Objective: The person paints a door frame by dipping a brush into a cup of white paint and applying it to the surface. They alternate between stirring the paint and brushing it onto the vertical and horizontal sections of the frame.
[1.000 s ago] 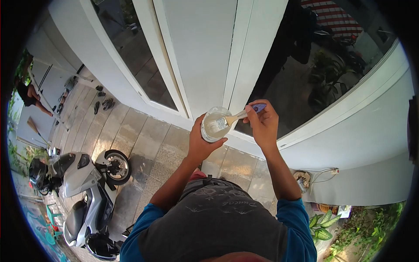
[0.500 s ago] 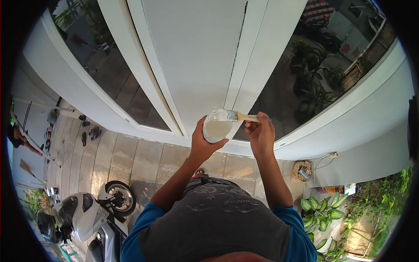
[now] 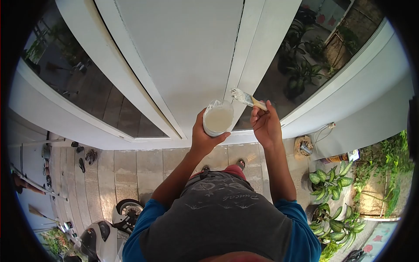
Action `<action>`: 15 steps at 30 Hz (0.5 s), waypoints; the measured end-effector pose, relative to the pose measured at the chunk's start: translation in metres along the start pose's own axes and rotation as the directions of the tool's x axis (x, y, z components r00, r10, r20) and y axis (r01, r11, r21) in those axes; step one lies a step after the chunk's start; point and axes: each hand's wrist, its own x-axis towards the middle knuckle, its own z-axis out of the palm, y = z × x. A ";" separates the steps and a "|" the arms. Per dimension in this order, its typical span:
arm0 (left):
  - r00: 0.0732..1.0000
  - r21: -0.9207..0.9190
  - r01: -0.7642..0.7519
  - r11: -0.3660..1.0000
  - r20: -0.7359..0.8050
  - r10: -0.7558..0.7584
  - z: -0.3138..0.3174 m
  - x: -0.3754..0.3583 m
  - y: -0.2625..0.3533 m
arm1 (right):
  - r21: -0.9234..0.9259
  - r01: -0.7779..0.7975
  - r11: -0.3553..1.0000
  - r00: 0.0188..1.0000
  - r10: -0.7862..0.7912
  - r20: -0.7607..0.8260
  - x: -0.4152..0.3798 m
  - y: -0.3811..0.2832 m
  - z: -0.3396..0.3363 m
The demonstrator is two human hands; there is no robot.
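Note:
My left hand (image 3: 205, 136) is wrapped round a clear cup of whitish paint (image 3: 218, 120), with paint smears on its rim. In my right hand (image 3: 267, 124) is a flat paintbrush (image 3: 248, 99), gripped by its light wooden handle. White paint coats the bristles, which point up and to the left, off to the right of the cup and apart from it. Beyond both hands stands a white door panel (image 3: 183, 48) between white frame strips, with a dark glass pane on each side.
A motorbike (image 3: 98, 238) is parked at the lower left. Potted plants (image 3: 330, 183) stand at the lower right, near a small container (image 3: 303, 147) by the wall. Shoes (image 3: 91, 156) lie on the tiled floor (image 3: 148, 163) at the left.
The brush has moved from over the cup's rim to its right, and its bristles now tilt upward. The camera view has shifted, and both feet now show.

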 end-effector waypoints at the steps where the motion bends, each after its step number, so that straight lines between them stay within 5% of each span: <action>1: 1.000 -0.004 -0.001 1.000 0.008 0.001 -0.001 0.000 -0.001 | 0.001 0.008 1.000 1.000 -0.008 -0.004 0.001 -0.002 0.000; 7: 1.000 -0.036 -0.007 0.999 -0.012 0.007 -0.011 -0.006 -0.010 | 0.014 0.174 0.985 0.974 -0.174 0.148 0.013 -0.034 0.017; 9: 1.000 0.018 0.011 1.000 -0.017 -0.011 -0.015 -0.010 -0.010 | -0.229 0.519 0.824 0.853 -0.481 0.201 0.012 -0.046 0.032; 11: 0.999 0.009 0.018 1.000 -0.028 -0.017 -0.017 -0.013 -0.010 | -0.258 0.620 0.741 0.785 -0.583 0.211 0.004 -0.054 0.059; 13: 0.999 0.001 0.025 1.000 -0.043 -0.025 -0.019 -0.013 -0.012 | -0.411 0.906 0.101 0.340 -0.753 0.564 0.000 -0.060 0.083; 14: 0.998 0.007 0.036 0.999 -0.048 -0.036 -0.021 -0.014 -0.013 | -0.410 0.906 -0.101 0.244 -0.667 0.704 -0.002 -0.069 0.087; 15: 0.998 0.013 0.048 0.999 -0.051 -0.047 -0.022 -0.015 -0.014 | -0.413 0.906 -0.098 0.247 -0.670 0.700 -0.003 -0.074 0.096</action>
